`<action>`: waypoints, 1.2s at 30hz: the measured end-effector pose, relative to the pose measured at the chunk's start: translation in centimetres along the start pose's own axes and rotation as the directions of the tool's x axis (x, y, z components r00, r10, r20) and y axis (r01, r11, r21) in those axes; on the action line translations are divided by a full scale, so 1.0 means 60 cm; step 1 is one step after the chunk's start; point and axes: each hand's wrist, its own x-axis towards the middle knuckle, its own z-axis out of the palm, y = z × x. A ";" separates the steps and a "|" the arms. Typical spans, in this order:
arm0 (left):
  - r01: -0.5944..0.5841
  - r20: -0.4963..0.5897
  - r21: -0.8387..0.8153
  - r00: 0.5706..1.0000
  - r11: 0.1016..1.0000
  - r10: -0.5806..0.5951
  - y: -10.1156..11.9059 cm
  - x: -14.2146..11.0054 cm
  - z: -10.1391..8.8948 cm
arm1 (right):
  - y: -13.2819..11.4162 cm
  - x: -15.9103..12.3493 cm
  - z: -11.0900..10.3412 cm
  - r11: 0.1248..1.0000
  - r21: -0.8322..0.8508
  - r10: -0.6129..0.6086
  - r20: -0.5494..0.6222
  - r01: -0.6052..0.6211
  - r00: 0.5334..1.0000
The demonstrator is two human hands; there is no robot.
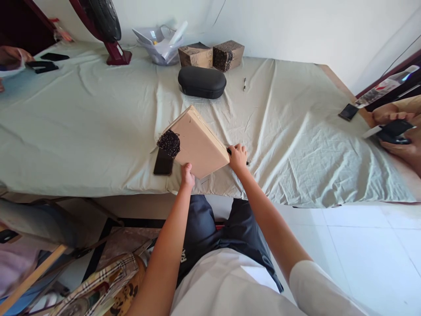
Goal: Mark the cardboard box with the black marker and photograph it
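A light brown cardboard box [204, 142] is tilted up off the cloth, with a black scribbled patch [169, 143] at its left corner. My left hand [187, 175] grips the box by its lower edge, thumb on the near face. At the box's right corner, my right hand [238, 157] is closed around a slim dark object, of which only small black ends show. What kind of object it is, I cannot tell. Partly behind the box and its patch lies a dark phone [163, 162] on the cloth.
A black hard case [201, 82], two small cartons [228, 55], a pen [244, 84], a clear basket [161, 50] and a maroon fan [119, 55] stand or lie toward the wall. At right, another person's hands [396, 127] hold a dark item; another person's hand [15, 57] is at far left.
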 end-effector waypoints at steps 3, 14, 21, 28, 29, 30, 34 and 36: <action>-0.007 0.004 0.013 1.000 1.000 0.007 0.002 -0.002 0.000 | -0.004 0.013 0.021 1.000 0.024 0.003 -0.070 -0.001 0.998; -0.019 0.001 0.079 1.000 0.997 0.019 -0.006 0.000 -0.002 | 0.073 -0.008 0.006 0.997 0.042 -0.055 -0.194 0.065 0.979; -0.059 0.169 0.154 0.985 0.986 0.033 -0.002 0.000 -0.015 | 0.075 -0.089 -0.008 0.694 0.574 -0.427 -0.157 0.434 0.890; -0.151 0.390 0.252 0.920 0.956 0.042 0.013 -0.013 -0.008 | 0.059 -0.134 0.026 0.648 0.689 -0.359 -0.099 0.324 0.928; -0.178 0.392 0.295 0.919 0.939 0.051 0.022 -0.012 -0.010 | 0.059 -0.134 0.029 0.649 0.689 -0.348 -0.107 0.322 0.931; -0.207 0.388 0.348 0.920 0.914 0.061 0.035 -0.009 -0.014 | 0.059 -0.133 0.032 0.645 0.691 -0.348 -0.115 0.326 0.930; -0.313 0.302 0.633 0.942 0.708 0.147 0.113 0.017 -0.044 | 0.060 -0.126 0.038 0.611 0.698 -0.402 -0.134 0.375 0.906; -0.238 0.166 0.923 0.955 0.301 0.246 0.154 0.033 -0.058 | 0.060 -0.124 0.042 0.603 0.693 -0.418 -0.149 0.396 0.896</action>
